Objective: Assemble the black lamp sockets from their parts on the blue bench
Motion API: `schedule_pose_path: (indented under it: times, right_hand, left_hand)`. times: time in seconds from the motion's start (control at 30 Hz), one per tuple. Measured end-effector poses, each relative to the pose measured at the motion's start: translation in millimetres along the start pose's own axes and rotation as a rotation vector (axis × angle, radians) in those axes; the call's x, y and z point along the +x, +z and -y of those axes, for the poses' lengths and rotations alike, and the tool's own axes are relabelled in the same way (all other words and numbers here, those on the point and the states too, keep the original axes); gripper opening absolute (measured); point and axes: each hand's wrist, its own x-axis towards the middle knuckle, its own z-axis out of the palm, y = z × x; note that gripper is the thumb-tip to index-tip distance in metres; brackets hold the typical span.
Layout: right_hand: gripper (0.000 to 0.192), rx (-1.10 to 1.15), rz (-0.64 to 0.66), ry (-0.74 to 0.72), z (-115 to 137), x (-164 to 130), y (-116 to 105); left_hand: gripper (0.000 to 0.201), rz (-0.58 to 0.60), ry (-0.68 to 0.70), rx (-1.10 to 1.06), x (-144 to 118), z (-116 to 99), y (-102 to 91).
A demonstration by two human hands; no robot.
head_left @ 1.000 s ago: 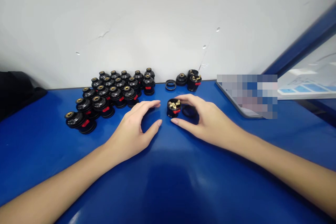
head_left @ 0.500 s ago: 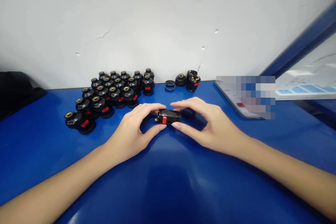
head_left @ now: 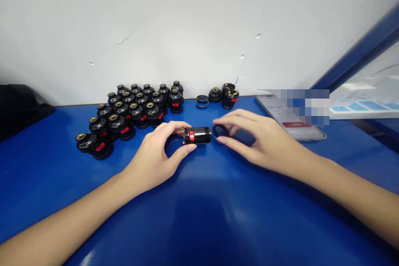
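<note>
My left hand (head_left: 170, 145) grips a black lamp socket body (head_left: 199, 135) lying sideways over the blue table. Its red switch faces me, and brass terminals stick out at the left end. To the right of the socket's far end, my right hand (head_left: 243, 133) has its thumb and fingertips closed around a black threaded ring (head_left: 222, 131). A small gap separates ring and socket.
Several capped lamp sockets (head_left: 124, 124) stand in rows at the left. Near the wall are loose rings (head_left: 202, 101), a domed cap (head_left: 215, 94) and uncapped socket bodies (head_left: 230, 99). A phone (head_left: 297, 124) lies at the right on the blue table (head_left: 199, 216).
My right hand has let go of the socket body and moved right to the ring, closing on it. My left hand still holds the socket, shifted slightly left.
</note>
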Motion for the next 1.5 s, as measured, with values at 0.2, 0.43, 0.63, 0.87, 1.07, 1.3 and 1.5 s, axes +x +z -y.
schedule_pose_path:
  times: [0.2,0.43,0.63,0.87,1.07,1.3,1.5]
  right_hand:
    - [0.031,0.555,-0.121,0.08,20.4,-3.4,13.8]
    - [0.038,0.619,-0.134,0.001,18.2,-2.7,23.4]
    - [0.042,0.577,-0.165,-0.056,15.7,-2.6,25.7]
    - [0.04,0.514,-0.165,-0.105,15.2,-1.7,24.3]
    - [0.035,0.591,-0.141,-0.019,15.0,-2.4,24.1]
    - [0.03,0.681,-0.13,0.109,17.7,-0.4,24.2]
    - [0.032,0.727,-0.115,0.142,19.3,1.4,23.8]
  left_hand:
    - [0.029,0.007,0.007,-0.014,-0.4,0.5,-0.6]
    - [0.029,0.017,0.034,-0.027,-1.0,1.0,-0.9]
    - [0.03,0.02,0.026,-0.023,-0.4,0.5,-1.3]
    - [0.028,0.036,0.033,-0.037,-1.0,2.2,-0.9]
    - [0.026,0.02,0.078,-0.042,0.4,2.1,-1.5]
    - [0.029,0.016,0.139,-0.13,1.0,2.7,-0.4]
    - [0.035,0.004,0.169,-0.244,0.5,2.7,0.3]
